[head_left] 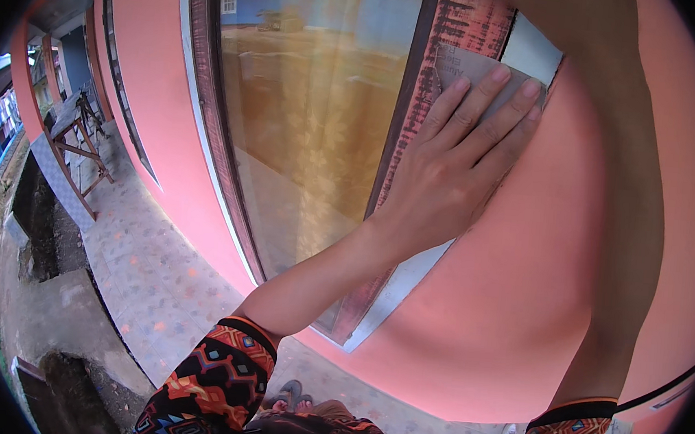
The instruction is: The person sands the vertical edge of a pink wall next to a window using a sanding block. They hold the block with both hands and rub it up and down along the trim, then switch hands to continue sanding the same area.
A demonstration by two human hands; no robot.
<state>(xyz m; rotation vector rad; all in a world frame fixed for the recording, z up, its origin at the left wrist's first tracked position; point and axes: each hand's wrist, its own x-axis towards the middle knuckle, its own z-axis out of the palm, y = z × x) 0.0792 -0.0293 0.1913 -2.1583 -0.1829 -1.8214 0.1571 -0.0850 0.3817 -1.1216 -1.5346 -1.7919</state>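
Note:
My left hand (460, 156) presses a grey-brown sheet of sandpaper (467, 62) against the wooden window frame (471, 19). The fingers lie long and slightly spread over the sheet, and faint print shows on its back. Patchy red-pink and dark streaks cover the frame's wood. A pale strip (538, 48) runs between the frame and the pink wall. On the right, my right forearm (627, 239) reaches up past the window's side, and its hand lies beyond the top edge of the picture.
The glass pane (316, 92) fills the middle, reflecting a yard and a blue building. A pink wall (511, 311) surrounds the window. Below runs a tiled walkway (163, 284), with a wooden trestle (79, 147) farther left. Beyond the walkway's edge lies a ditch (45, 218) with concrete slabs.

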